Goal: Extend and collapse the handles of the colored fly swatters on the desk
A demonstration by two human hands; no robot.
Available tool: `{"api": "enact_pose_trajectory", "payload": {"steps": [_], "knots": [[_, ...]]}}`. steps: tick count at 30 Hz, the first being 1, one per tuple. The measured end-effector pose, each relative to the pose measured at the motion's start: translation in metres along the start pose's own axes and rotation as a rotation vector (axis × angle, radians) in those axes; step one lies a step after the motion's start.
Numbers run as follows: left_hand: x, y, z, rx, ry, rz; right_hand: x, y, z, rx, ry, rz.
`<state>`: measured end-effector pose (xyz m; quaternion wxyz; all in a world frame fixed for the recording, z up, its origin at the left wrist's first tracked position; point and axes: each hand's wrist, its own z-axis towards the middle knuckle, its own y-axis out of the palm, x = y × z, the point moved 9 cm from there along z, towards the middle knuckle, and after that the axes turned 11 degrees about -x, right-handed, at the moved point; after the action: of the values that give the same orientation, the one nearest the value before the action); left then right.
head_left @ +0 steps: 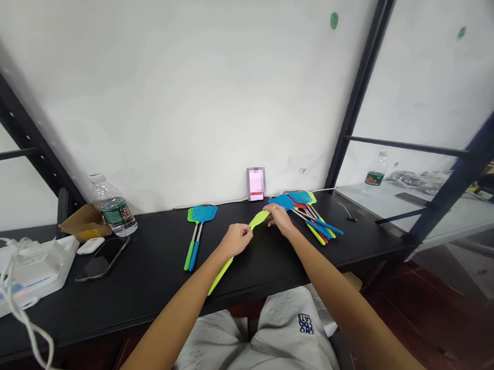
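Observation:
A yellow-green fly swatter slants in front of me above the black table, its handle end near the front edge. My left hand is closed round its shaft just below the head. At the head's far edge, the fingers of my right hand pinch the paddle, which is seen nearly edge-on. Left of my hands lie two more swatters, a blue one and a green one, side by side. Behind and right of my right hand is a pile of blue, red and yellow-green swatters.
A phone leans on the white wall. On the left are a water bottle, a cardboard box, a white earbud case, a dark phone and a white power strip with cables. A short cable lies right.

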<state>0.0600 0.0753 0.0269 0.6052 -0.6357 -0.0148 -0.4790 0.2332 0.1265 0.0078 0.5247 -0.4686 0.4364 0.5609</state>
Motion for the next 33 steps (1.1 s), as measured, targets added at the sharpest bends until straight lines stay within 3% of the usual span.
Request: {"api": "enact_pose_trajectory", "payload": {"steps": [4, 8, 16, 27, 33], "knots": [[-0.002, -0.001, 0.0, 0.012, 0.0, -0.014, 0.002, -0.011, 0.004, 0.058, -0.054, -0.116], [-0.004, -0.002, 0.0, 0.026, 0.0, -0.03, -0.007, -0.011, 0.006, 0.037, -0.164, -0.271], [0.0, -0.002, -0.001, 0.026, -0.003, -0.031, -0.008, -0.006, 0.004, 0.011, -0.192, -0.434], [0.001, -0.001, 0.0, 0.011, 0.003, -0.03, 0.0, -0.003, 0.011, -0.01, -0.181, -0.396], [0.001, 0.0, 0.0, 0.007, -0.001, -0.071, 0.005, -0.009, 0.011, 0.058, -0.119, -0.35]]}}
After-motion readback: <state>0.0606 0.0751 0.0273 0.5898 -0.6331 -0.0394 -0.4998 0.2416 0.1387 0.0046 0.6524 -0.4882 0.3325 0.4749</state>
